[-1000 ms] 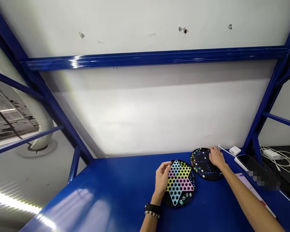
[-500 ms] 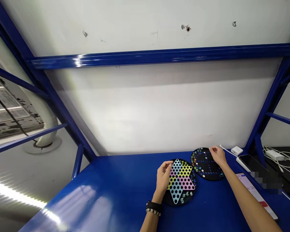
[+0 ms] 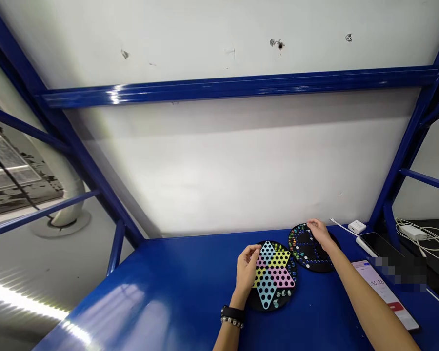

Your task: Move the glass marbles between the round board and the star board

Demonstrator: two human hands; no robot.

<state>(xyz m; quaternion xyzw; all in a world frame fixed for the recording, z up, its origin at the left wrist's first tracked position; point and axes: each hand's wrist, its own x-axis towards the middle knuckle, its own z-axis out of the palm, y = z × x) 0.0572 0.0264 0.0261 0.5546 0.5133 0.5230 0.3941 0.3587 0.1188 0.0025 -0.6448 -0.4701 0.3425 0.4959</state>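
A round black Chinese checkers board (image 3: 266,279) with a pastel star of holes lies on the blue table. Glass marbles sit in its rim, clear ones at the front, blue at the right, yellow at the back. My left hand (image 3: 246,268) is over its left edge, thumb and fingers closed together near the star's top point; what they hold is hidden. Behind and to the right lies a second round black board (image 3: 316,262) with coloured marbles along its left side and white dots. Over its far edge my right hand (image 3: 320,234) is pinched, its contents too small to make out.
A phone showing a timer (image 3: 384,295) lies to the right, near a dark phone (image 3: 380,243), a white charger (image 3: 357,226) and a white cable (image 3: 344,227). Blue frame posts (image 3: 402,161) and a crossbar (image 3: 241,90) stand before the white wall.
My right hand has moved left along the far edge of the second board. My left hand stays at the star board's left edge. The view has shifted slightly.
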